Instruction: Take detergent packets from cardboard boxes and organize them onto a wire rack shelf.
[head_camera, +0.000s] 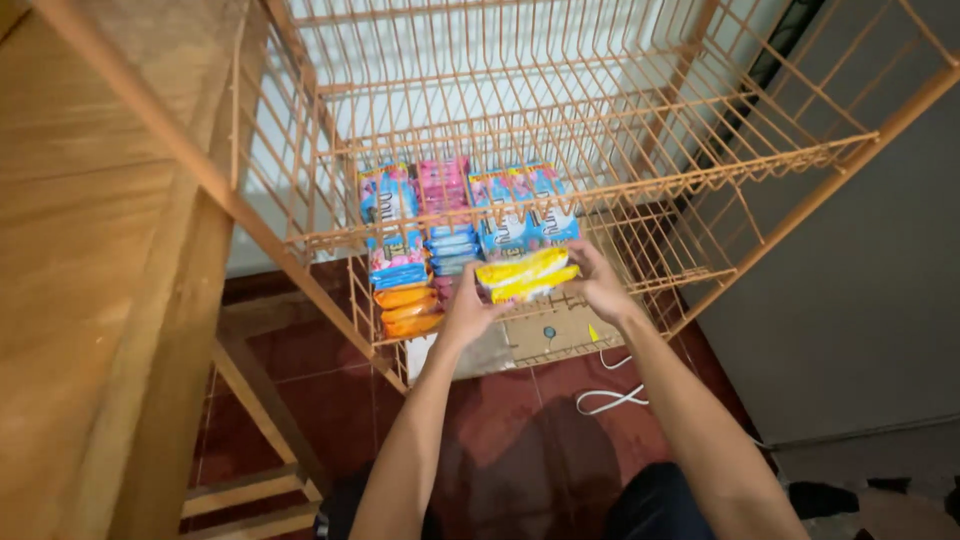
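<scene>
Two hands, the left hand (468, 312) and right hand (597, 282), close around a stack of yellow packets (527, 274) above the orange wire rack's (560, 200) lower shelf; blue, pink and orange packets (408, 305) already fill its left part, with bare space on the right.

Rack (560, 190) at twelve o'clock, packets (455, 215) stacked in rows on lower shelf. Pack (527, 275) at centre, between left hand (468, 312) at eight o'clock and right hand (603, 285) at three. Cable (610, 398) on floor at six. Wooden frame (90, 260) at nine.

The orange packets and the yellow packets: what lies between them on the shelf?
In the head view, blue packets lie between the orange packets and the yellow packets.
</scene>
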